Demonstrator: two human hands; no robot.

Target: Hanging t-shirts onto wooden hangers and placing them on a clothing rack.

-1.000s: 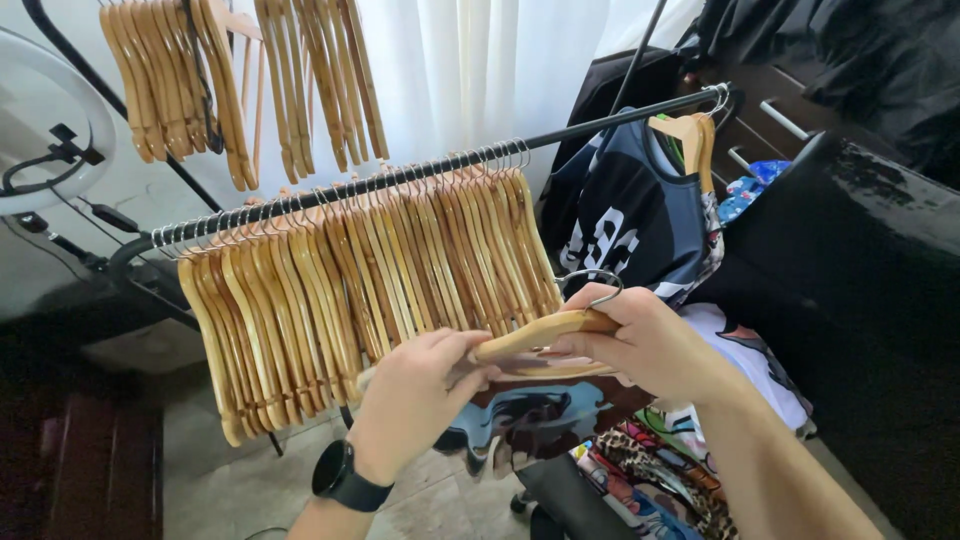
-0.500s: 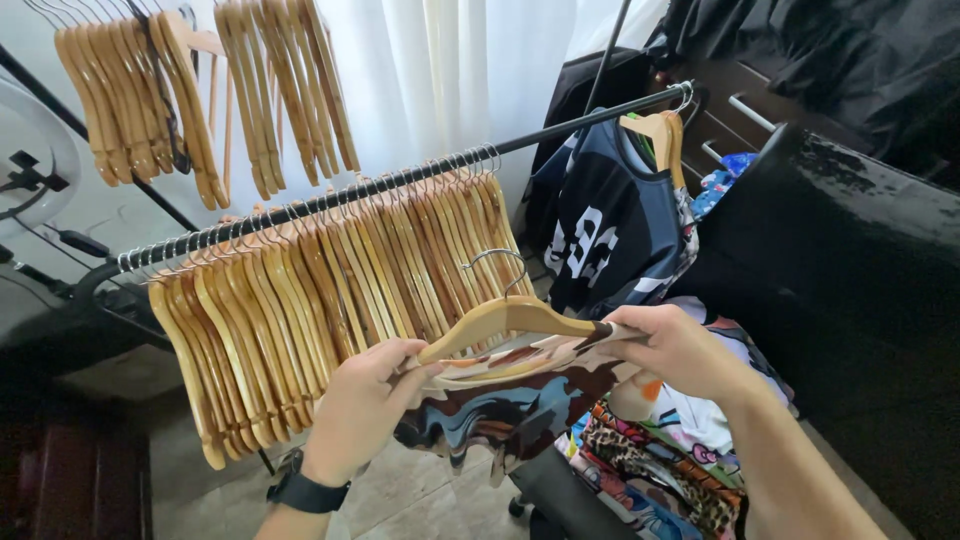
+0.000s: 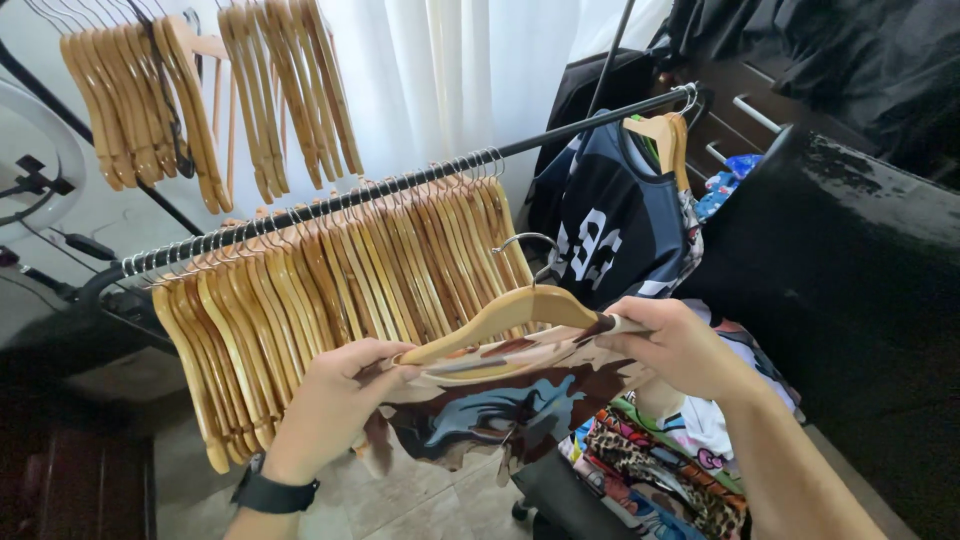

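Black rail (image 3: 400,185); hands (image 3: 335,400) (image 3: 680,345) hold curved wooden hanger (image 3: 510,312).

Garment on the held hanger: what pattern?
Garment: brown, cream and blue abstract print, clearest in the head view.

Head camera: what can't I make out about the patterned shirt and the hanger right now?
- Patterned shirt: head view, full shape unseen; it hangs bunched, collar partly hidden by the wooden hanger.
- Hanger ends: covered by the left hand and right hand.
- Pile of printed clothes: cut off by the bottom edge.
- Dark jersey: lower part hidden behind the right hand.
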